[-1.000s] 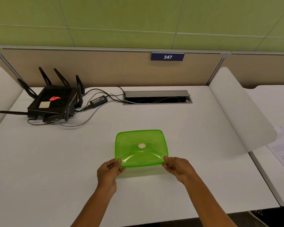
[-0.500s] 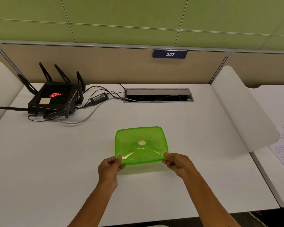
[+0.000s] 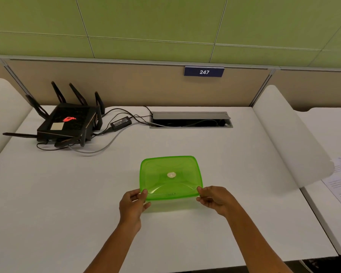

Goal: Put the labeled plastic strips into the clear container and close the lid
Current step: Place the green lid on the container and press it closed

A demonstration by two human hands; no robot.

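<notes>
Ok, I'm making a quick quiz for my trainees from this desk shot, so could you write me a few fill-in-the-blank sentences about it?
1. The lid gripped at its near corners by the left hand and right hand is coloured ____.
2. The blue sign on the partition reads ____.
3. The black router sits in the desk's far ____ corner.
4. The logo glowing on the router is ____.

Missing words: green; 247; left; red
</notes>
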